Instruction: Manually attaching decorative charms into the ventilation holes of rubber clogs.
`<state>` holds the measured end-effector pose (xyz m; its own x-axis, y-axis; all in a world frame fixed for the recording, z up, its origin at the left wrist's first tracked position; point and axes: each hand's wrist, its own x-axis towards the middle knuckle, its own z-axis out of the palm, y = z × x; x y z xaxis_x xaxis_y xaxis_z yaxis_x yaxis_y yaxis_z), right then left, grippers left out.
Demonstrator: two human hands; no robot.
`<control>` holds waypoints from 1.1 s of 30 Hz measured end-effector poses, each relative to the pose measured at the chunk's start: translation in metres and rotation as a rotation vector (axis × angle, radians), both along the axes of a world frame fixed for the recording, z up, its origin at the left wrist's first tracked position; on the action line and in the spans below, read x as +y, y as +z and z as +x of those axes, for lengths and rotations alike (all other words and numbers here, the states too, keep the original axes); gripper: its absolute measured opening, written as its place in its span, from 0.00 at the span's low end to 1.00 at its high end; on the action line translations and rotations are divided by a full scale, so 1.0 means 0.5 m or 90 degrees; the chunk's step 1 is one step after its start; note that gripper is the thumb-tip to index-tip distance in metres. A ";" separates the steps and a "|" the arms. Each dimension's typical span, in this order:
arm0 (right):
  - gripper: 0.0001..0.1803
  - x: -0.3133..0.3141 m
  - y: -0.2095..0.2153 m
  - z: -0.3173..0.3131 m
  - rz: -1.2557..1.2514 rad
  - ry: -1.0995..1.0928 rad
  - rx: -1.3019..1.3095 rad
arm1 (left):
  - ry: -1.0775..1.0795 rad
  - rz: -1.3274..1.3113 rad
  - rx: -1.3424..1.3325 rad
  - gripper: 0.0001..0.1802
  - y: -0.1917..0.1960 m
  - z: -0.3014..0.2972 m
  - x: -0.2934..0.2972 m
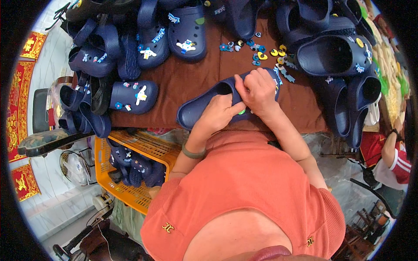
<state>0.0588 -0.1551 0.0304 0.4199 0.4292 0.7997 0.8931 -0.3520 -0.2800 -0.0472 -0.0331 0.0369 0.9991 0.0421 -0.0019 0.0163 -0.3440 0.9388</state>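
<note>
A navy blue clog lies at the near edge of the brown cloth, its toe pointing right. My left hand grips it, fingers reaching into the opening and thumb on the upper beside a green charm. Over the same upper, my right hand is closed with fingers curled; whatever it pinches is hidden beneath. Blue and white charms show at the toe past the right hand. Just beyond lie loose shoe charms, some yellow and black, some blue flowers, some grey-blue strips.
Decorated navy clogs crowd the cloth's far left, and one clog lies alone at left. More clogs pile up at right. An orange crate holding clogs stands below the left edge. Another person's arm shows at far right.
</note>
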 end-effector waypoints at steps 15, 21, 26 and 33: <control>0.11 -0.070 -0.045 0.144 -0.109 -0.207 0.094 | 0.086 -0.018 0.072 0.19 0.010 0.025 0.027; 0.11 -0.028 -0.040 0.120 -0.037 0.032 0.083 | 0.098 -0.014 0.024 0.22 -0.003 0.022 0.026; 0.07 -0.017 -0.036 0.101 -0.025 0.059 0.063 | 0.092 -0.025 0.028 0.22 0.005 0.022 0.025; 0.13 -0.014 -0.009 0.115 -0.134 -0.001 0.053 | 0.050 -0.041 0.023 0.22 -0.009 0.030 0.036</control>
